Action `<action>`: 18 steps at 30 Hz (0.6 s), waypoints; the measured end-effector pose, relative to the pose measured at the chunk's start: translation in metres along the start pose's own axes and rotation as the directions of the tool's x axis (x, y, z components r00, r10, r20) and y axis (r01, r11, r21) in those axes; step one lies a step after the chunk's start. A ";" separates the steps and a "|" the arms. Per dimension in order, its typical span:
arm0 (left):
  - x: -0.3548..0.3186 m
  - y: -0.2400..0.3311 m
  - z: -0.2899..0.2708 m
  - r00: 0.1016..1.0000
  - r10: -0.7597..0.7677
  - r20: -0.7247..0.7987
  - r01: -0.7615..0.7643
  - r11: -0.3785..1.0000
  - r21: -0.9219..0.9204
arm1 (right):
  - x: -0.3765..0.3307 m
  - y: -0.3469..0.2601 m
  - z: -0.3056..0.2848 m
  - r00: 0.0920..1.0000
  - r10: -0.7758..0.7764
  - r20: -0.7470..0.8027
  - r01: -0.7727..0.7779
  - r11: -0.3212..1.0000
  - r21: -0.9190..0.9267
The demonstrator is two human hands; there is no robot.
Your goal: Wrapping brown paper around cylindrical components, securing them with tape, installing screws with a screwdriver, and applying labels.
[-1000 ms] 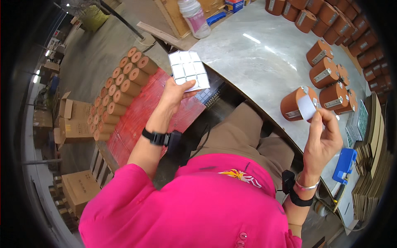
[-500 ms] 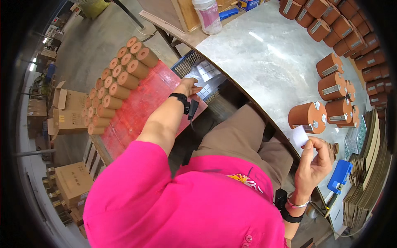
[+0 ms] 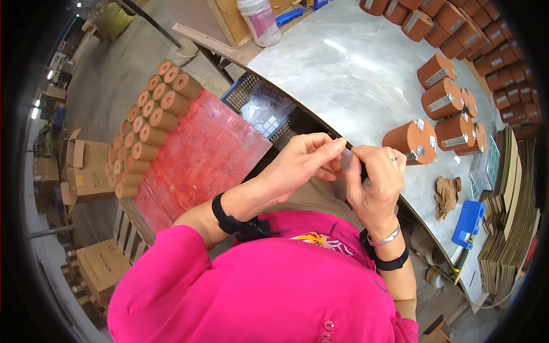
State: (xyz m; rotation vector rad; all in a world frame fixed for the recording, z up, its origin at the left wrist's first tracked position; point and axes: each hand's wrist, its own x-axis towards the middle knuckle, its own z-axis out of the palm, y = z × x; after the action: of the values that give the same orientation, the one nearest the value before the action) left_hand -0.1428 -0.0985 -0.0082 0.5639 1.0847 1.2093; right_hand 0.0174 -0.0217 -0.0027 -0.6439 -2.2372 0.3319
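My left hand (image 3: 303,163) and my right hand (image 3: 374,183) meet in front of my body, beside the table edge, with thumbs and forefingers pinched. Between their fingertips shows a pale sliver of a small white sheet (image 3: 345,159); fingers hide most of it. Whether the left fingers hold a separate piece cannot be made out. Just beyond my right hand stands a reddish-brown cylinder (image 3: 403,144) with small pale patches on its end. Several similar cylinders (image 3: 443,103) with metal strips on their sides are grouped behind it.
Plain brown cylinders (image 3: 151,134) are stacked on a red board (image 3: 200,154) to the left. A blue basket (image 3: 240,91) of clear plastic pieces sits beside the grey tabletop (image 3: 337,74). At right lie a brown cloth (image 3: 447,197), a blue tool (image 3: 469,224) and stacked cardboard strips (image 3: 503,251).
My left hand has come back from the blue basket to meet my right hand. The right hand moved left and inward from over the table edge with the white sheet. The view shifted slightly.
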 end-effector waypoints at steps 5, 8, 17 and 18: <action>0.004 -0.007 0.004 0.999 0.054 0.008 -0.053 0.997 -0.054 | -0.008 -0.001 -0.003 0.999 -0.036 -0.004 0.036 0.999 0.020; 0.002 -0.002 0.006 0.999 0.025 0.030 -0.022 0.996 -0.087 | -0.010 -0.006 -0.017 1.000 0.012 0.010 -0.013 0.994 0.105; 0.009 0.005 0.029 0.974 0.079 0.211 -0.130 0.962 0.240 | -0.017 0.003 -0.042 0.911 0.402 0.093 -0.401 0.807 0.434; 0.010 0.004 0.027 0.961 0.045 0.272 -0.124 0.952 0.279 | -0.023 0.008 -0.040 0.912 0.398 0.103 -0.396 0.785 0.476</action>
State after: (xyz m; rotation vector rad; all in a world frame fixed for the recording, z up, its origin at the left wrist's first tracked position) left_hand -0.1211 -0.0831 0.0028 0.9826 1.0251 1.0168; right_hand 0.0627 -0.0261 0.0065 -0.8258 -1.8787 1.0733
